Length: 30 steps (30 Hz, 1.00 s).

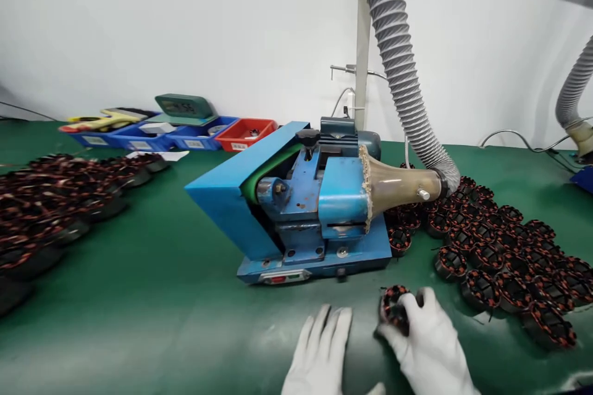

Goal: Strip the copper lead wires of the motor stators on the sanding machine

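Both my hands wear white gloves and rest at the near edge of the green table [152, 296]. My right hand [428, 345] is closed around a round black stator wound with copper wire [393, 307], standing on the mat. Just left of it, my left hand [319, 349] lies flat with fingers stretched out, holding nothing. Straight ahead stands a blue belt grinder [296, 210] with a green belt and a tan funnel joined to a grey ribbed suction hose [398, 55].
Several wound stators [500, 259] lie in rows to the right of the machine; another heap [60, 197] fills the left side. Blue bins [139, 133], a red bin [245, 133] and a small clock [183, 107] stand at the back. A second hose [574, 92] hangs at far right.
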Tool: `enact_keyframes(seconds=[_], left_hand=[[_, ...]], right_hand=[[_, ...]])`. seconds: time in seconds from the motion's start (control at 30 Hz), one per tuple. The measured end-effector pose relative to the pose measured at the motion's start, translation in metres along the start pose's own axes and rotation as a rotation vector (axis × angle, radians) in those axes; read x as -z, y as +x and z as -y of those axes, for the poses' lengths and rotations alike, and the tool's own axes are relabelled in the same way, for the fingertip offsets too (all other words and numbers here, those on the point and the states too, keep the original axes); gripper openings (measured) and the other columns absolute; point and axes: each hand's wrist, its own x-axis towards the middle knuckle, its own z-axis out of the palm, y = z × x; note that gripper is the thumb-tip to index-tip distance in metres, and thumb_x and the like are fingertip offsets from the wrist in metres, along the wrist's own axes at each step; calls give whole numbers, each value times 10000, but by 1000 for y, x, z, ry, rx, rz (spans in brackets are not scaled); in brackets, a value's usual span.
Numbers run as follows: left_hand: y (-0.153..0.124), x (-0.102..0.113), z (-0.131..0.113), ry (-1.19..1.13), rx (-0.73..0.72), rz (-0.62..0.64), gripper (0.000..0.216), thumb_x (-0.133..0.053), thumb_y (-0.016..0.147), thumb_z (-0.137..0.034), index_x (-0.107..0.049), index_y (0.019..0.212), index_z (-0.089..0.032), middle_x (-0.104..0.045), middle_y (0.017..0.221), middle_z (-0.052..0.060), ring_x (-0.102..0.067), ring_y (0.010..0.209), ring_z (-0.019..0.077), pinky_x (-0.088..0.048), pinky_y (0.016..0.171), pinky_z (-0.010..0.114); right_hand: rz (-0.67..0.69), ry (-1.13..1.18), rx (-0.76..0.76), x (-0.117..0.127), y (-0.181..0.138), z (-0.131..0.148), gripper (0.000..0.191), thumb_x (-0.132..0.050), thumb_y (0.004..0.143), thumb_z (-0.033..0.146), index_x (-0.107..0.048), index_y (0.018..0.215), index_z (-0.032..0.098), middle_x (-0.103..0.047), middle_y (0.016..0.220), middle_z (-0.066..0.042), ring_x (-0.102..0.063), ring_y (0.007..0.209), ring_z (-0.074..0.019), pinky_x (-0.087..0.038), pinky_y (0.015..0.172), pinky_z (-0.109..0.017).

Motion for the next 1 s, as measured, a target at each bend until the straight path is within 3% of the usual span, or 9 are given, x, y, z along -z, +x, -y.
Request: enact_keyframes(seconds=[0.1,0.17,0.3,0.43,0.6,0.7,0.8,0.9,1.0], left_hand=[[4,-4,-9,-173,117,-8,932,-613,556,-652,-381,1264,-92,-676,1059,268,-659,982,428,-552,793,561],[10,1,-6,-261,146,85,843,-690,522,-506,-381,1217,-143,-679,1049,245,-650,1004,432,-545,806,597],[22,18,6,-475,105,225,756,-678,486,-253,-368,1174,-213,-677,1077,175,-632,1061,386,-507,875,634],[28,22,4,-594,157,239,614,-675,500,-226,-425,1061,-241,-675,967,95,-645,1013,334,-463,939,624],[20,14,1,-574,224,189,669,-766,489,-351,-479,1069,-181,-653,1000,171,-632,997,380,-474,911,628],[20,17,4,-699,313,285,790,-795,442,-295,-518,1175,-193,-595,1216,188,-519,1179,422,-427,977,610],[30,28,5,-1140,580,427,590,-793,404,-206,-639,973,-235,-669,1044,99,-591,1049,384,-468,926,542],[43,41,0,-1585,672,511,484,-789,477,-432,-641,887,-221,-694,804,66,-669,763,293,-545,723,449],[56,48,-4,-1810,667,544,595,-638,602,-677,-644,955,-198,-706,745,93,-682,656,272,-551,661,446]], right_hand=[[128,632,-67,-13,-18,5,357,-471,872,478,-618,1030,194,-709,888,-104,-686,734,-247,-532,659,-326],[243,853,-86,-11,-14,5,376,-424,902,412,-576,1157,181,-718,940,-98,-684,798,-223,-529,737,-316],[418,726,68,7,8,8,308,-518,824,278,-653,1091,201,-682,1082,-103,-612,997,-251,-431,907,-361],[558,760,20,14,22,14,204,-578,794,303,-621,628,193,-584,577,6,-534,572,-159,-421,567,-253],[424,1005,-165,24,34,-6,406,-426,891,508,-455,619,209,-407,513,65,-377,428,-97,-322,424,-214],[244,1198,-251,29,35,-19,416,-539,839,555,-518,641,190,-510,563,24,-474,512,-122,-418,526,-242],[298,1297,-263,21,26,-18,379,-704,731,516,-665,850,159,-685,815,-75,-622,735,-184,-494,701,-291],[479,1423,-139,14,21,-5,533,-803,613,497,-680,1036,198,-701,987,-96,-657,832,-213,-511,752,-320],[538,1400,92,21,28,11,434,-800,626,474,-732,963,210,-692,852,-49,-644,745,-190,-508,698,-301]])
